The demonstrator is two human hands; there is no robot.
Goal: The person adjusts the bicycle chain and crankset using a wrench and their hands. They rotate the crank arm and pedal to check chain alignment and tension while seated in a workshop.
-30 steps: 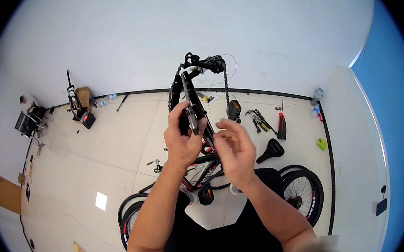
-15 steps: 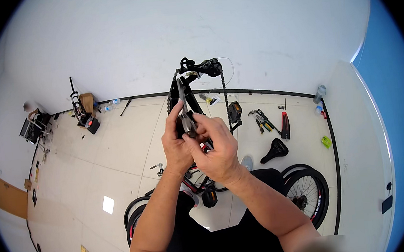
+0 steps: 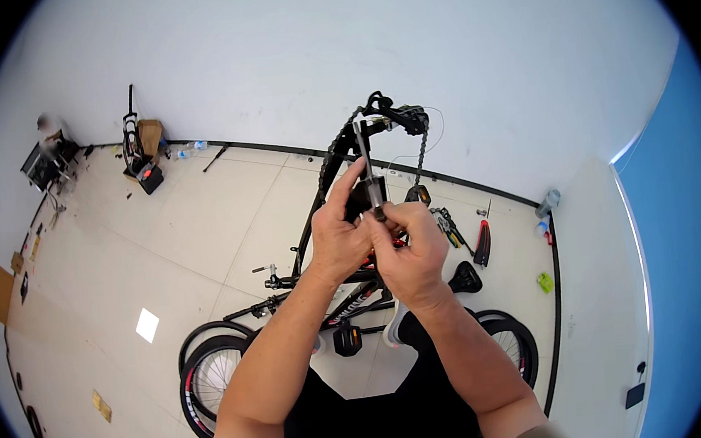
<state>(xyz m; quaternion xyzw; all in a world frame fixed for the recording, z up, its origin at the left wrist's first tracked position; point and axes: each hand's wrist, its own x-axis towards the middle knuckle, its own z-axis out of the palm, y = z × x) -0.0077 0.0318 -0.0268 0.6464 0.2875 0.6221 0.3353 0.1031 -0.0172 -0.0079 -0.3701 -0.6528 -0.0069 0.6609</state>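
Both hands are raised in front of me on a slim grey metal piece (image 3: 364, 147) with a narrow upright arm; its exact kind is not clear. My left hand (image 3: 340, 241) is closed at its lower part, index finger stretched up along it. My right hand (image 3: 412, 251) pinches the lower end between thumb and fingers. Behind and below the hands stands an upturned black bicycle frame (image 3: 349, 302) with red and white markings. Its chain (image 3: 335, 152) and rear derailleur (image 3: 411, 118) show above the hands. One pedal (image 3: 347, 339) hangs below my left wrist.
Wheels lie on both sides of me, one left (image 3: 187, 392) and one right (image 3: 529, 349). On the floor to the right are pliers (image 3: 451, 228), a red-and-black strip (image 3: 482, 245) and a saddle (image 3: 464, 278). A fork (image 3: 132, 138) stands far left, near a person (image 3: 50, 141).
My view has turned, so the bicycle and hands sit further right. The metal piece now shows a thinner side, and my fingers have shifted around its lower end.
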